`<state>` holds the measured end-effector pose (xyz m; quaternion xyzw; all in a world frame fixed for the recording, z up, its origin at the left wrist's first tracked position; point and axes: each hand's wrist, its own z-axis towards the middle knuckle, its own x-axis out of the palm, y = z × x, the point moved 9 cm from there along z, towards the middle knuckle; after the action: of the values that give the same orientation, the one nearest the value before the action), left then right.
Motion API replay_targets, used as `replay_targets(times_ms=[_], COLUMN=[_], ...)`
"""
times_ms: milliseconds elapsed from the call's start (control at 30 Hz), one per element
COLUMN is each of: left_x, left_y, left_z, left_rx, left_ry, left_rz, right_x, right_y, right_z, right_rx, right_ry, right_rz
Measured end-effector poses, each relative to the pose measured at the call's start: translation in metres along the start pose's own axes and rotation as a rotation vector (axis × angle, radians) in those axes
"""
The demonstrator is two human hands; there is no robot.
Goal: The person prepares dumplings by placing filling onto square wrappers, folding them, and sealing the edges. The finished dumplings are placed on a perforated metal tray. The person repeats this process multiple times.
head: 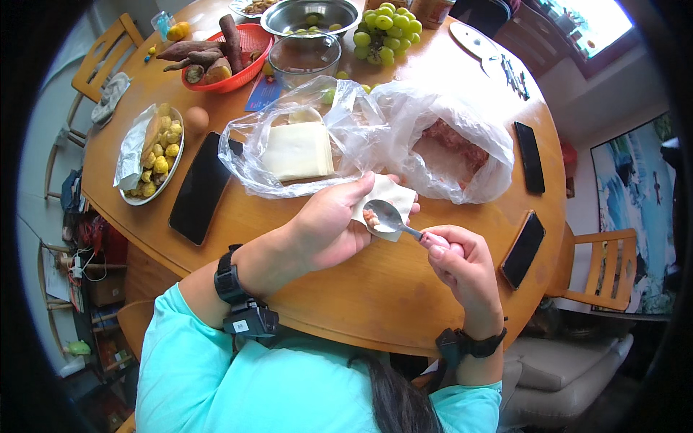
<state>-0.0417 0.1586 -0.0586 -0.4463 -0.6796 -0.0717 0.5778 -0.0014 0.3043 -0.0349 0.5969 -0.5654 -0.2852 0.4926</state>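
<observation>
A square dough wrapper [398,190] lies across the palm and fingers of my left hand [338,227]. My right hand [460,260] grips the pink handle of a metal spoon [385,215], whose bowl rests over the wrapper. A bit of pinkish filling [371,217] shows at the bowl's left side. Beyond my left hand, a stack of wrappers [298,151] sits in an opened clear plastic bag [243,181]. To its right, a white plastic bag [495,140] stands open around minced meat [455,143].
On the round wooden table [346,303] are phones [201,187], a plate of yellow food pieces [162,157], an egg [196,119], a red basket [254,59] of sweet potatoes, a glass bowl [306,57], a steel bowl [311,16] and green grapes [387,32]. Wooden chairs [606,270] stand around it.
</observation>
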Motion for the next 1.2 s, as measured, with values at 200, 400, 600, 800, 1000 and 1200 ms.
replay_targets(times_ms=[200, 400, 600, 800, 1000, 1200], left_x=[0.001, 0.007, 0.015, 0.02, 0.023, 0.044], left_y=[-0.002, 0.0, 0.002, 0.003, 0.003, 0.003], left_z=[-0.002, -0.002, -0.004, -0.005, -0.006, -0.016], left_rx=[0.013, 0.002, 0.001, -0.004, 0.017, 0.033], left_ry=[0.022, 0.078, 0.098, 0.147, 0.191, 0.386], left_rz=[-0.032, -0.081, -0.076, -0.063, 0.01, -0.016], right_x=[-0.012, -0.033, -0.066, -0.081, -0.089, -0.028], right_y=[0.004, 0.019, 0.019, 0.009, 0.048, 0.038], right_z=[0.004, 0.003, 0.016, 0.022, -0.016, -0.01], right_rx=[-0.087, -0.241, -0.279, -0.343, -0.548, -0.501], right_ry=[0.025, -0.13, -0.336, -0.397, -0.903, -0.337], right_rz=[0.232, 0.178, 0.177, 0.113, -0.81, -0.397])
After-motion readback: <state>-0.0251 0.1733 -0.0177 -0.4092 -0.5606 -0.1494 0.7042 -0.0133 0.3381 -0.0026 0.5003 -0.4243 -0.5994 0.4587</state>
